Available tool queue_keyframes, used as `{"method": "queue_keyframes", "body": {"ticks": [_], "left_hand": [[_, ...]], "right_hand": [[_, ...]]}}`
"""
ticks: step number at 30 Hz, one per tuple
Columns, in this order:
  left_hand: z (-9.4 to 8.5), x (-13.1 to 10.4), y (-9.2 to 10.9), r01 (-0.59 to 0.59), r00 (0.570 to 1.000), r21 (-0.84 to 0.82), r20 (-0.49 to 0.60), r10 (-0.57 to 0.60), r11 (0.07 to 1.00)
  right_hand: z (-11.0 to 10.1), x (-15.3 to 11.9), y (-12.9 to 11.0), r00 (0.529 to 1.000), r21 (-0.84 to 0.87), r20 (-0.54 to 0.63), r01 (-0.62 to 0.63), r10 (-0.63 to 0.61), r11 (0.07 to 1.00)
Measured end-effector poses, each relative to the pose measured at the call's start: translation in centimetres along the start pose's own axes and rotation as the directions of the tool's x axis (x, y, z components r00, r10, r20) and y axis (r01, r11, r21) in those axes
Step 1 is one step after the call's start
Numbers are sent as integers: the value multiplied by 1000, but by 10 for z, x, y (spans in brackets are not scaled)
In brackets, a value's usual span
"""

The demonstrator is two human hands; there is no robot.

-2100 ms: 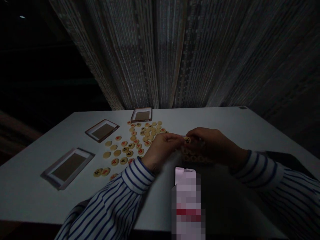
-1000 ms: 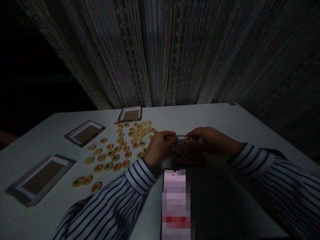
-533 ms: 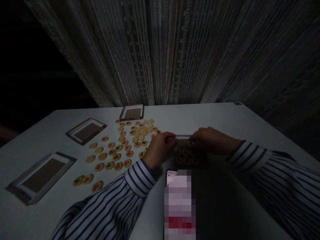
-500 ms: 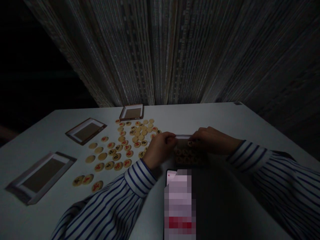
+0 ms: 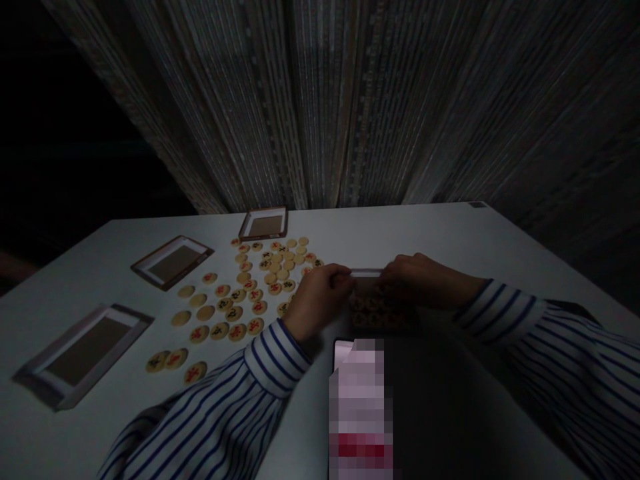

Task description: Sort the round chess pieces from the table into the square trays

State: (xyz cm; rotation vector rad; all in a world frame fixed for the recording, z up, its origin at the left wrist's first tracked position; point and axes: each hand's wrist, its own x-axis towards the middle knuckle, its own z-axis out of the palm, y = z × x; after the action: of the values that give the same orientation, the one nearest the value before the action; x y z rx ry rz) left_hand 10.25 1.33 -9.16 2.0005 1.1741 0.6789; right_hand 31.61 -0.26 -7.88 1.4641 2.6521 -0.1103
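Rows of round Chinese chess pieces (image 5: 371, 304) lie in a shallow open box (image 5: 367, 273) in front of me, dim in shadow. My left hand (image 5: 323, 293) is closed at the box's far left corner, thumb and forefinger pinching its rim. Over the far right part of the box, my right hand (image 5: 417, 279) is closed with its fingertips pointing down. A piece shows faintly at those fingertips, partly hidden by the fingers. Many loose Chinese chess pieces (image 5: 237, 331), some with red or black characters and some blank side up, are spread left of my left hand.
Three more shallow boxes stand on the white table: one at the near left (image 5: 31, 373), one farther back (image 5: 145, 268) and one at the far edge (image 5: 241, 230). A phone with a lit screen (image 5: 343, 351) lies before me. A striped curtain (image 5: 320, 107) hangs behind the table.
The right fingertips have moved slightly, and the piece beneath them is now less visible. My left hand keeps its place on the box rim.
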Motion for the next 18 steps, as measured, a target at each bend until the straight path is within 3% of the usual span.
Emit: {"method": "queue_keyframes", "body": {"ticks": [10,18], "left_hand": [[-3,-2,1,-5,1000,17,4,4,1000],[-4,-3,-3,-29,999,13,-14,29,1000]], "right_hand": [[-8,0,-5,997,14,72,-5,4,1000],[-9,-4,-9,999,51,44,-9,6,999]]}}
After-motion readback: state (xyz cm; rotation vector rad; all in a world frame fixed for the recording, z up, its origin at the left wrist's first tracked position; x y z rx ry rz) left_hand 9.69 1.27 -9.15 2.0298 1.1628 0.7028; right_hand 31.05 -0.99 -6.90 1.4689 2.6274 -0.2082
